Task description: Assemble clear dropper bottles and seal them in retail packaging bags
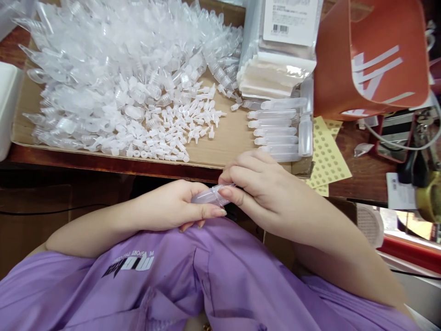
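Note:
My left hand (179,207) is closed around a small clear plastic bottle (208,196), held just below the table edge over my lap. My right hand (257,186) pinches the bottle's tip end with thumb and fingers. On the cardboard sheet (230,138) above lies a big heap of empty clear bottles (113,59). Beside the heap is a scatter of small white plugs (179,124). A row of capped bottles (275,128) lies lined up at the right of the cardboard.
Packs of sealed bags (279,50) sit at the back. A red plastic basket (372,55) stands at the right, with a yellow dotted sticker sheet (327,156) under it. Cables and small items lie at the far right. A white box edge (7,105) is at the left.

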A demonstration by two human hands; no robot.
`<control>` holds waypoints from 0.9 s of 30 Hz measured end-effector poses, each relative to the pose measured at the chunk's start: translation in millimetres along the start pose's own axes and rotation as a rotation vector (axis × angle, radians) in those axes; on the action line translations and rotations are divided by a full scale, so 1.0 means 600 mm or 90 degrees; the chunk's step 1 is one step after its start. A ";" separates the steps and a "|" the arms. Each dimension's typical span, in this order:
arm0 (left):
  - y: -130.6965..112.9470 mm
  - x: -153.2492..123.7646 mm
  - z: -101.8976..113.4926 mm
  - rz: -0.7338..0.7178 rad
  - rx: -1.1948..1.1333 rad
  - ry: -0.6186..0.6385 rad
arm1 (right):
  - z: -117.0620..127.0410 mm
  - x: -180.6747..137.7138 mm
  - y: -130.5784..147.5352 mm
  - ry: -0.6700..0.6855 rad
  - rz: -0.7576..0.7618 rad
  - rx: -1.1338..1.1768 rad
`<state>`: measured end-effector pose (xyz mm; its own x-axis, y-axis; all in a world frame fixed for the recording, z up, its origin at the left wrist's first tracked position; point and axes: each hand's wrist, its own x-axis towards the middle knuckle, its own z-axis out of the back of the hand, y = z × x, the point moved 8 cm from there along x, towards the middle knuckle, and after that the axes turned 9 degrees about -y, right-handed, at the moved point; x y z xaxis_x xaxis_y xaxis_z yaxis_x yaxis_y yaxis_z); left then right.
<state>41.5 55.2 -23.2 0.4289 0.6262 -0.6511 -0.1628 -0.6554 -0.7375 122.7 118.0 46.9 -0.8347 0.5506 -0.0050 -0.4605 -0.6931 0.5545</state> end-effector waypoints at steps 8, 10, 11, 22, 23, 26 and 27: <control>-0.005 -0.005 0.001 -0.005 -0.014 0.012 | 0.004 0.001 0.000 0.016 -0.013 0.119; -0.004 -0.003 0.003 -0.007 -0.019 -0.001 | 0.001 0.003 -0.001 0.011 -0.027 0.093; -0.003 -0.001 0.004 -0.008 -0.022 -0.008 | -0.002 0.005 -0.002 0.006 -0.033 0.084; -0.054 0.000 -0.009 -0.033 -0.493 0.051 | 0.071 -0.043 -0.031 -0.514 -0.233 0.246; -0.061 0.001 -0.004 -0.035 -0.514 0.024 | 0.070 -0.056 -0.036 -0.562 -0.256 0.302; -0.081 0.004 0.011 -0.063 -0.546 -0.065 | 0.042 -0.069 -0.043 -0.530 -0.253 0.458; -0.087 0.005 0.016 -0.081 -0.553 -0.096 | 0.030 -0.069 -0.044 -0.497 -0.245 0.500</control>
<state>43.0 95.4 11.7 0.2663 0.7247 -0.6355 0.6358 -0.6276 -0.4493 175.0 121.6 47.6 -0.1441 0.9866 0.0765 -0.1010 -0.0916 0.9907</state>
